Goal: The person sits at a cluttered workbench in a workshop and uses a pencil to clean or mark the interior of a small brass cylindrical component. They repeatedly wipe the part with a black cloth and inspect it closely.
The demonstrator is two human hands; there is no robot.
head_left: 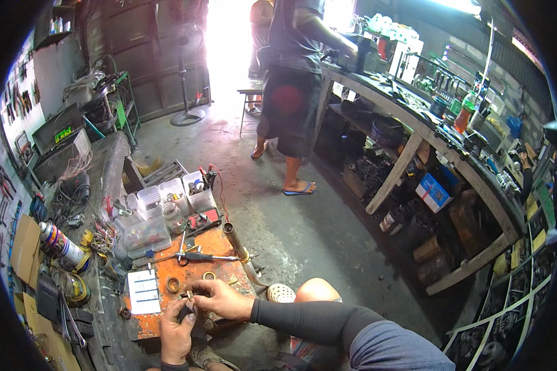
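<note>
Low at the front of the orange bench top (195, 269), my two hands meet. My left hand (176, 334) is closed, palm side up, with a small dark piece between thumb and fingers. From the right, my right hand (224, 300) pinches a tiny pale part at the same spot; its kind is too small to make out. Just beyond the fingers lie a brass-coloured ring (173, 284) and a second ring (209, 276). A metal tube (236, 242) leans at the bench's right side. Farther back rests a dark-handled tool (199, 255).
A white printed sheet (143, 292) lies left of the rings. Clear plastic bins (150, 203) of small parts stand behind. Spray cans (62, 245) and wrenches (74, 321) crowd the left. A person (294, 74) stands at the long workbench (408, 120); another is by the bright doorway.
</note>
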